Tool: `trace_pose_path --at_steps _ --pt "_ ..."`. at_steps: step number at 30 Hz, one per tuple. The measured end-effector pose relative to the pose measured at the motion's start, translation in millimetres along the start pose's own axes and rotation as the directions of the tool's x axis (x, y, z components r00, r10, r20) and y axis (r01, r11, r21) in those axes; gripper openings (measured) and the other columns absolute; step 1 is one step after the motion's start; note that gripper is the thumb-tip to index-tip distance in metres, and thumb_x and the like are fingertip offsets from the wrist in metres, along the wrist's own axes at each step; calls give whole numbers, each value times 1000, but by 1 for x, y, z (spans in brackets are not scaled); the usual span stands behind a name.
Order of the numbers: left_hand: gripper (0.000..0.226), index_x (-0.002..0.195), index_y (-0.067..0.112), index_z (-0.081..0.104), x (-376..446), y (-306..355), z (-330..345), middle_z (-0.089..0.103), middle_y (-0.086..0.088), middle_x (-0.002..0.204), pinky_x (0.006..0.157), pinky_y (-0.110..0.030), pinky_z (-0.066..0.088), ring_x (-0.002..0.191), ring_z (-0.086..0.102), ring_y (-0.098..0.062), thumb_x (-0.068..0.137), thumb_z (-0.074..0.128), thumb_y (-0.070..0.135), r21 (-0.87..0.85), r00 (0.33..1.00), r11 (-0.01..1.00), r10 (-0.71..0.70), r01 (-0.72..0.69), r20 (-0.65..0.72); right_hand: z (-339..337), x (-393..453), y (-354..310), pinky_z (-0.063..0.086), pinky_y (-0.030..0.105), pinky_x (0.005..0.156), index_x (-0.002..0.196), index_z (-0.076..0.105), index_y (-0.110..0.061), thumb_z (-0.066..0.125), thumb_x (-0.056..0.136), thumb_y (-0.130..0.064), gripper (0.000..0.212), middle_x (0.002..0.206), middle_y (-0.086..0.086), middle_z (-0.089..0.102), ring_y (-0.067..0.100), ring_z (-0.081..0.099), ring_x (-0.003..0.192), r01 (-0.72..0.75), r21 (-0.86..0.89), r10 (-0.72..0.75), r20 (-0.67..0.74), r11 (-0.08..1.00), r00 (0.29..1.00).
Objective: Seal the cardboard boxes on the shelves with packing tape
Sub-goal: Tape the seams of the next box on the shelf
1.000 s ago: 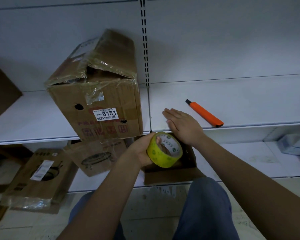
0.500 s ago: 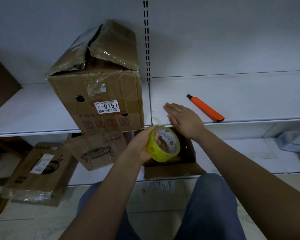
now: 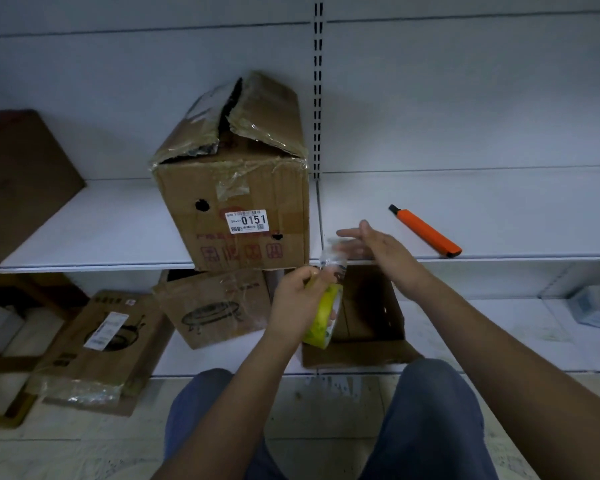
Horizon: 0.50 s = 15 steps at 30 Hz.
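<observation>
Left hand [image 3: 297, 299] clamped round the yellow tape roll [image 3: 323, 317] at 6 o'clock of the torn box [image 3: 232, 188] on the shelf [image 3: 94, 233]; right hand [image 3: 378, 247] fingers spread, seemingly drawing a clear strip; I'd keep it taut, then press along the top seam.

**Open shelf to the right, cartons crowding the left**

The upper shelf [image 3: 482, 216] lies bare right of the cardboard box [image 3: 232, 216], save an orange utility knife [image 3: 425, 230] lying diagonally near the front edge. The box's torn flaps gape upward beside the slotted upright [image 3: 317, 98]. Left, a brown carton [image 3: 18, 181] blocks the shelf. Below, smaller cartons [image 3: 215, 306] crowd the lower shelf [image 3: 499, 341], with open room farther right.
</observation>
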<state>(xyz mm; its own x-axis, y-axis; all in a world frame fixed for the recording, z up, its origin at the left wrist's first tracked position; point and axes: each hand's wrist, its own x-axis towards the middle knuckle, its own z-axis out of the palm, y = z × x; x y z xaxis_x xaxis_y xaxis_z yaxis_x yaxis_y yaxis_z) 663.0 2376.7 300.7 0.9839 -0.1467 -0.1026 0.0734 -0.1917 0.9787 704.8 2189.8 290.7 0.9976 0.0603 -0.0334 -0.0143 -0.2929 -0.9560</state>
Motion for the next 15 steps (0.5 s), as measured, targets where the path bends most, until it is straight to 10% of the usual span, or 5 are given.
trace_pose_path --at_steps 4,11,15 --pt "40 91 -7 66 -7 8 -9 63 -23 75 44 -10 39 47 58 -1 103 54 29 51 990 990 136 -133 -42 28 -31 -27 54 26 91 130 58 -24 57 93 -42 41 109 1 72 12 68 104 1 142 -18 114 990 993" --pt "22 99 9 70 -31 29 -36 69 -4 80 48 -11 45 54 64 0 103 53 23 47 986 985 165 -165 5 45 -39 -74 57 42 82 89 78 -11 71 89 -19 10 82 5 75 21 71 79 188 -23 -189 -159 982 969" --pt "19 110 28 71 -43 49 -56 72 4 89 67 -21 56 77 70 -9 101 55 34 80 963 960 269 -267 -14 56 -48 -111 58 30 79 86 79 -27 72 89 -25 8 75 -14 73 2 68 74 295 -220 -350 -286 930 892"
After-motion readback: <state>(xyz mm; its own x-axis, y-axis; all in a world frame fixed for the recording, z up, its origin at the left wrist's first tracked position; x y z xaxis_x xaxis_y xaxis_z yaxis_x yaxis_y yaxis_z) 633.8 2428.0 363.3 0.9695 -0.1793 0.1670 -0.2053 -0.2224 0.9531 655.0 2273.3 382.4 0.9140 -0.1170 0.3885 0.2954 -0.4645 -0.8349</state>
